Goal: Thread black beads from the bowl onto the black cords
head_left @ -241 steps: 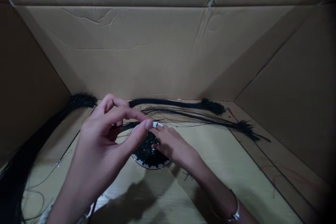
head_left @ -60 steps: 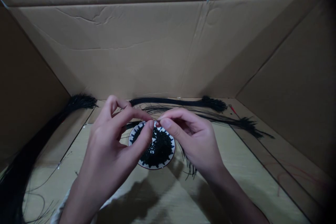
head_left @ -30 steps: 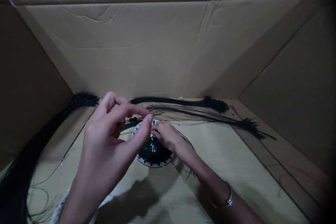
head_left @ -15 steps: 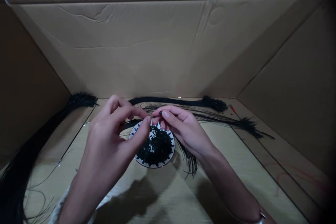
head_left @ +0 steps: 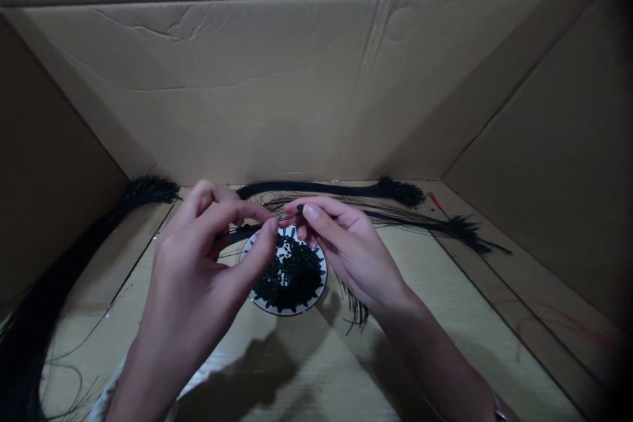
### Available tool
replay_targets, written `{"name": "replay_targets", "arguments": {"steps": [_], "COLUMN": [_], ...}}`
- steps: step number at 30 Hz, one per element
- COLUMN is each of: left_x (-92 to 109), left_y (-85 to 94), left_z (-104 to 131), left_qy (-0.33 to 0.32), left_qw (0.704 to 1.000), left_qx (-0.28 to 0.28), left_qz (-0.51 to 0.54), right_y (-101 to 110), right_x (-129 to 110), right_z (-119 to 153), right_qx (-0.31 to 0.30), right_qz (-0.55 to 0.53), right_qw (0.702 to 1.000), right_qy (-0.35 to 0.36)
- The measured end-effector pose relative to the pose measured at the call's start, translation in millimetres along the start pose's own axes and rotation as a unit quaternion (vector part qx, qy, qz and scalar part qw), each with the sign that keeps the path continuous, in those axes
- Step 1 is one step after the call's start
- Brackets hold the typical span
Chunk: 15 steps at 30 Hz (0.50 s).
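My left hand (head_left: pixel 208 264) pinches a thin dark strand (head_left: pixel 285 217) between thumb and index finger. My right hand (head_left: pixel 346 244) holds a small dark bead (head_left: pixel 300 208) between its thumb and index fingertips, where the strand meets it. Both hands are just above a round white plate with a blue-patterned rim (head_left: pixel 324 277), partly hidden by them. Many small dark beads (head_left: pixel 291 277) are heaped on the plate. Behind the hands, long black strands (head_left: pixel 395 216) run across the surface.
A thick black bundle (head_left: pixel 64 270) curves down the left side. Another bundle (head_left: pixel 316 188) lies along the back cardboard wall (head_left: pixel 237 92). A small red-tipped item (head_left: pixel 435 201) is at the back right. Cardboard walls rise on both sides.
My left hand has drawn slightly left, and more of the strand shows between the two hands. The whole view has shifted a little.
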<state>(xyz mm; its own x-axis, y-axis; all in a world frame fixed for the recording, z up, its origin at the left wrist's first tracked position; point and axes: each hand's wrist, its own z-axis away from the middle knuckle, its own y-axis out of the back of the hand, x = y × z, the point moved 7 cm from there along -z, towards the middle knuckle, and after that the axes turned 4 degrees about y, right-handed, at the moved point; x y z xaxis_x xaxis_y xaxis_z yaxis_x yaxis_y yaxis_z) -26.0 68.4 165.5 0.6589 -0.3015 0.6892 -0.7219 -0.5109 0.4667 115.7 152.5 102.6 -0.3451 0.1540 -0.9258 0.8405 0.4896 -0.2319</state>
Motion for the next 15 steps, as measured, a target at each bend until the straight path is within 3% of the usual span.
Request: {"name": "replay_targets", "arguments": {"steps": [5,15], "left_x": [0,3], "left_y": [-1.8,0.6], "left_z": [1,3], "left_qy": [-0.004,-0.006], "left_qw": [1.0,0.999], "left_qx": [0.018,0.046], "left_qz": [-0.003,-0.008], "right_y": [-12,-20], "right_x": [15,21], "right_z": [4,9], "right_qx": [-0.009,-0.001], "right_qz": [-0.116,-0.188], "right_qw": [0.991,0.977], "right_qy": [-0.06,-0.099]}}
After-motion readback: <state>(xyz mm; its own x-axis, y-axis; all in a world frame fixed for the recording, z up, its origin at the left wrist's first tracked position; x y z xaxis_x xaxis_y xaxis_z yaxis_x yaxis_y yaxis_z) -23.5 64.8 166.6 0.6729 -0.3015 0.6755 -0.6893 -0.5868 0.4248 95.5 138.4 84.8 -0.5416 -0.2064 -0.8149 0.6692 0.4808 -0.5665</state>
